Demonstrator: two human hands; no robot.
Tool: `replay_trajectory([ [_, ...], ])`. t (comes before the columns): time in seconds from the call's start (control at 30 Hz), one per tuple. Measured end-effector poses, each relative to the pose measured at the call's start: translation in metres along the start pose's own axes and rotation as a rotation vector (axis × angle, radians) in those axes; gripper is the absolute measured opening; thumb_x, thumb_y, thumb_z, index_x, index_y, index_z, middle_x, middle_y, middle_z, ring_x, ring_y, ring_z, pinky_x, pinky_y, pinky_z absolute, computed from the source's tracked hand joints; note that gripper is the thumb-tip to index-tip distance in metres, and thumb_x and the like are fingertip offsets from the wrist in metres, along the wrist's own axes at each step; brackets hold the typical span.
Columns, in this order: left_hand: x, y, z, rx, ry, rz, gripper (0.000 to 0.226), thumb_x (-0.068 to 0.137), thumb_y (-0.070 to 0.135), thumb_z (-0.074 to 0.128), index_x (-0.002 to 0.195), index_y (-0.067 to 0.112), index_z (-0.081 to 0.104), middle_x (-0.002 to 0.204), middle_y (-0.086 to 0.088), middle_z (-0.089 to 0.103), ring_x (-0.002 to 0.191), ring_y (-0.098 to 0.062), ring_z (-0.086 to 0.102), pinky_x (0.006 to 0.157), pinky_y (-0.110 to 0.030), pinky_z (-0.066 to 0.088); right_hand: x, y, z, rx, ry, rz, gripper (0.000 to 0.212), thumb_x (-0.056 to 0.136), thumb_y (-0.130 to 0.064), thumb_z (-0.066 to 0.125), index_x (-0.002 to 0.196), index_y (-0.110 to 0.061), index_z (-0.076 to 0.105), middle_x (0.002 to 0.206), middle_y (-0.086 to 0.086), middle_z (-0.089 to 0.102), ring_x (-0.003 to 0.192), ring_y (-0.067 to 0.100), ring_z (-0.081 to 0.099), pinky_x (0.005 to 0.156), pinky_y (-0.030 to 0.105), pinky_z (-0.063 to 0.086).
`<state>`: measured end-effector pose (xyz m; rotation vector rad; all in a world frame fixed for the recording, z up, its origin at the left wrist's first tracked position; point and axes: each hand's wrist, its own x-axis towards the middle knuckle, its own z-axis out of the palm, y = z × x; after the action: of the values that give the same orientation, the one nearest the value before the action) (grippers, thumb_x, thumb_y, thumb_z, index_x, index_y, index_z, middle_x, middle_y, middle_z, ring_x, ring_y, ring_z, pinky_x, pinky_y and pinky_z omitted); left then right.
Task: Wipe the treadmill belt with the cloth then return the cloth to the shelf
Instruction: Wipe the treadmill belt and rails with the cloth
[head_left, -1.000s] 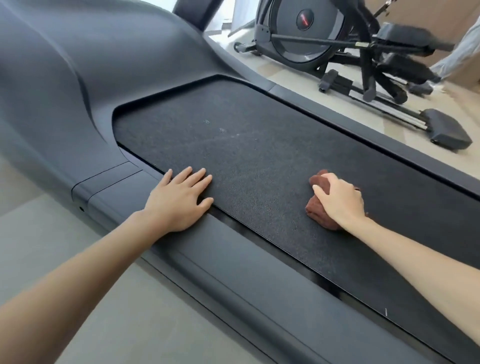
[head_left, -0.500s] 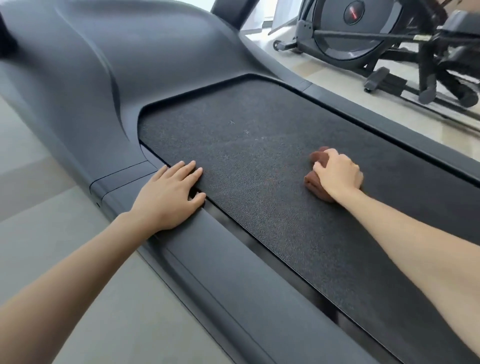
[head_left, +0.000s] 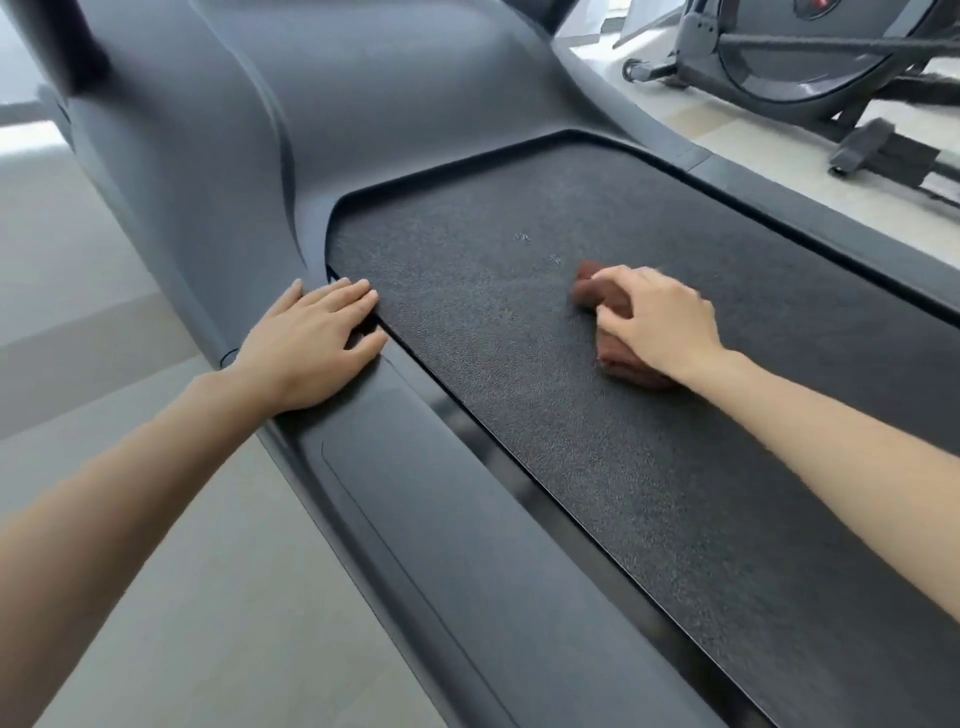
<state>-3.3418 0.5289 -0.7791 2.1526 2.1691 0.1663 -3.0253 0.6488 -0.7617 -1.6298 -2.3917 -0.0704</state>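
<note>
The black textured treadmill belt (head_left: 597, 441) runs diagonally from upper centre to lower right. A bunched reddish-brown cloth (head_left: 608, 312) lies on the belt near its front end. My right hand (head_left: 657, 322) grips the cloth from above, fingers curled round it, and covers most of it. Two small pale specks sit on the belt just beyond the cloth. My left hand (head_left: 311, 345) rests flat on the near side rail, fingers straight, fingertips at the belt's edge near the front corner.
The grey motor hood (head_left: 363, 130) rises ahead of the belt. The near side rail (head_left: 441, 519) and far side rail (head_left: 841, 228) border the belt. An elliptical trainer (head_left: 810, 57) stands on the pale floor at the upper right. Grey floor lies to the left.
My right hand has slid the cloth forward along the belt toward the motor hood. My left hand has shifted forward along the near rail to the belt's front corner. The view has moved forward too.
</note>
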Motion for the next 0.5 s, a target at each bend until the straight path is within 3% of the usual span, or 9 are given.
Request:
replay_trajectory([
  [0.07,0.001,-0.004,0.001,0.009,0.009,-0.007,0.059,0.096,0.047,0.026,0.148,0.02,0.022,0.157,0.007,0.015,0.145,-0.009,0.003,0.118,-0.036,-0.001,0.02,0.016,0.003,-0.004,0.037,0.287,0.034,0.089,-0.036,0.052,0.121,-0.023,0.055,0.122,0.013,0.059,0.11,0.038,0.055,0.088,0.043,0.044],
  [0.13,0.001,-0.005,0.003,0.02,0.016,0.01,0.06,0.095,0.048,0.024,0.148,0.02,0.021,0.157,0.008,0.015,0.145,-0.009,0.001,0.118,-0.036,-0.002,0.026,0.006,0.01,-0.044,0.091,0.309,0.032,0.088,-0.036,0.052,0.117,-0.021,0.057,0.118,0.015,0.061,0.106,0.039,0.057,0.086,0.043,0.044],
  [0.37,0.02,-0.038,-0.004,0.048,-0.002,0.064,0.06,0.094,0.051,0.021,0.148,0.026,0.019,0.156,0.012,0.015,0.144,-0.005,0.001,0.118,-0.031,-0.004,-0.019,-0.098,0.013,0.101,0.105,-0.314,0.032,0.079,-0.039,0.06,0.109,-0.03,0.063,0.106,-0.003,0.068,0.09,0.027,0.065,0.07,0.035,0.049],
  [0.5,0.028,-0.051,-0.006,0.083,0.025,0.064,0.056,0.095,0.051,0.023,0.147,0.031,0.023,0.154,0.015,0.019,0.144,-0.004,0.002,0.117,-0.03,-0.007,-0.021,-0.102,0.014,0.231,0.104,-0.347,0.033,0.077,-0.036,0.062,0.109,-0.034,0.065,0.107,-0.012,0.067,0.095,0.017,0.064,0.071,0.03,0.048],
])
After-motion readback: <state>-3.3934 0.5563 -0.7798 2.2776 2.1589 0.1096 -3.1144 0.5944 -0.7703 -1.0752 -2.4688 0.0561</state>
